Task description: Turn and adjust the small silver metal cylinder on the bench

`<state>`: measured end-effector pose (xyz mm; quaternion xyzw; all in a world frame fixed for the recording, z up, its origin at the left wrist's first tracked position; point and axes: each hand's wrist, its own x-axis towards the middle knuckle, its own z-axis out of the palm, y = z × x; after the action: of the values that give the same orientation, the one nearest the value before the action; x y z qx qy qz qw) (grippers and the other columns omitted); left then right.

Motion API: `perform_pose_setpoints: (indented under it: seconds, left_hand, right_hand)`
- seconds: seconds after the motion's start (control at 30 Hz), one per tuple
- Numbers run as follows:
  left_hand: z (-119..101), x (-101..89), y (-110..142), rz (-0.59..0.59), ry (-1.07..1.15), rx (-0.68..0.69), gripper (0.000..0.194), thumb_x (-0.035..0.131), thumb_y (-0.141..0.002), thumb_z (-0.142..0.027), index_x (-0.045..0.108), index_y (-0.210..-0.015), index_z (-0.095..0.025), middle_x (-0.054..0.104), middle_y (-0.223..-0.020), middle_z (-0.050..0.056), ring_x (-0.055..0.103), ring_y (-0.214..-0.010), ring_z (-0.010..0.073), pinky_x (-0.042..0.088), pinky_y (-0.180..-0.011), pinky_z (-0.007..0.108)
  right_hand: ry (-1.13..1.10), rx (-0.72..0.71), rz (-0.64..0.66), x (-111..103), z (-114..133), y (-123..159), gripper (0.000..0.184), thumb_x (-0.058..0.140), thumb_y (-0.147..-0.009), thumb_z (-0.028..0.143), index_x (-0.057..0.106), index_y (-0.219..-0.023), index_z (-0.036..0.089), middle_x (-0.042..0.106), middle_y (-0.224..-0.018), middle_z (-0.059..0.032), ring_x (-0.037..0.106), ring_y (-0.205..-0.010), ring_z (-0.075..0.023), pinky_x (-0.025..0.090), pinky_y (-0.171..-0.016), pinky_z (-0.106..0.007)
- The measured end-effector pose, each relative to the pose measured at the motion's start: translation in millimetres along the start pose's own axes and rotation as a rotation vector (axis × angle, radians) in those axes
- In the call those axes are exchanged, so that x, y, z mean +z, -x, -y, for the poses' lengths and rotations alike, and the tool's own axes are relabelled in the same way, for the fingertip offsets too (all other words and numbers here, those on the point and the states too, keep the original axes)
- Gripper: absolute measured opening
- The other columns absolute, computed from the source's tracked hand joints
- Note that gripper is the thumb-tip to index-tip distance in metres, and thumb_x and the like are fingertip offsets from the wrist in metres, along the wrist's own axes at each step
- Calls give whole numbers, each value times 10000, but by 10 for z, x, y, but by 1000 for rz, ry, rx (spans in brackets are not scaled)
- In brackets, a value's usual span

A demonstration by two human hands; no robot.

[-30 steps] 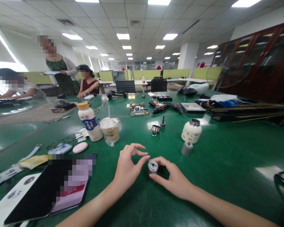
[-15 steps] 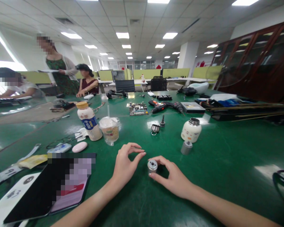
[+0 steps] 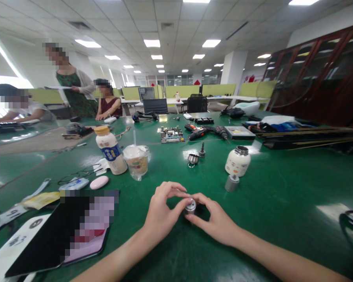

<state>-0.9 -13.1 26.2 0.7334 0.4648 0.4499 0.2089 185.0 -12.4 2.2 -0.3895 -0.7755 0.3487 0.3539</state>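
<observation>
A small silver metal cylinder (image 3: pixel 190 210) with holes in its top face stands upright on the green table. My right hand (image 3: pixel 217 222) is closed around its right side, thumb in front and forefinger behind. My left hand (image 3: pixel 164 208) is curled at the cylinder's left, its thumb on the top face and its forefinger at the back edge. Those fingers partly cover the top, so any small part under them is hidden. A second grey metal cylinder (image 3: pixel 231 183) stands farther right, in front of a cream flask (image 3: pixel 238 161). Beyond my hands lie a small steel cup-shaped part (image 3: pixel 193 159) and a dark stepped metal part (image 3: pixel 202 150).
At left are a milk-tea bottle (image 3: pixel 111 152), a plastic cup with straw (image 3: pixel 136 161), a pink oval case (image 3: pixel 99 182) and a tablet (image 3: pixel 47 239). A circuit board (image 3: pixel 172 135) and power drills (image 3: pixel 197 133) lie farther back. Several people are at the far left.
My left hand first drew back left from the cylinder, then came right again, and its thumb now rests on the top. My right hand has kept its hold.
</observation>
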Motion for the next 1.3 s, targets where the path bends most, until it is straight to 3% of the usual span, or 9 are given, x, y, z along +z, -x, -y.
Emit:
perform_pose_setpoints:
  seconds: [0.2, 0.4, 0.57, 0.73, 0.93, 1.13, 1.3]
  left_hand:
    - [-22, -5, -5, -12, 30, 2, 103, 698, -826, -289, 644, -897, -238, 765, -938, 35, 693, -965, 243, 504, -875, 414]
    - [-64, -11, -9, 20, -23, 28, 168, 702, -812, -243, 598, -943, -244, 761, -884, -5, 667, -947, 233, 440, -881, 404]
    - [-117, -27, 6, 52, -67, 70, 164, 642, -841, -209, 599, -993, -251, 746, -995, 7, 627, -1014, 228, 401, -897, 393]
    - [-113, -28, -6, 22, -123, 41, 269, 732, -771, -277, 597, -1002, -255, 759, -906, 2, 612, -995, 262, 390, -871, 417]
    - [-103, -10, -9, 17, -28, 37, 222, 676, -813, -212, 582, -1012, -241, 759, -944, 12, 646, -1013, 241, 398, -930, 414]
    - [76, -56, -90, -131, -80, -30, 210, 672, -839, -238, 553, -1012, -243, 765, -948, 3, 667, -991, 227, 423, -933, 406]
    - [330, -35, -85, 25, -200, -116, 233, 674, -825, -173, 561, -1013, -251, 779, -900, -27, 638, -1029, 238, 412, -924, 418]
  right_hand:
    - [1, -9, -3, 2, -21, 6, 290, 681, -840, 284, 596, -1115, 245, 678, -1076, -24, 619, -986, -212, 468, -885, -351]
    - [8, 3, -3, -1, 1, -2, 274, 678, -841, 276, 598, -1101, 240, 679, -1051, -22, 621, -974, -211, 465, -877, -350]
    - [5, 1, -2, -1, 2, 0, 279, 683, -837, 284, 596, -1097, 235, 678, -1032, -18, 622, -956, -207, 466, -860, -343]
    - [-12, -8, 3, -8, 18, -1, 238, 670, -847, 266, 601, -1073, 234, 678, -1047, -19, 622, -976, -206, 465, -876, -339]
    - [-5, 4, 0, -5, 8, -4, 275, 677, -842, 277, 594, -1101, 237, 680, -1040, -17, 623, -965, -207, 467, -868, -338]
    - [-17, 14, 5, 5, -21, 5, 307, 683, -835, 275, 590, -1126, 246, 681, -1073, -14, 622, -998, -209, 460, -920, -355]
    - [-7, 28, 6, 6, -26, 5, 314, 686, -831, 292, 594, -1128, 250, 679, -1084, -18, 620, -1000, -216, 465, -926, -368]
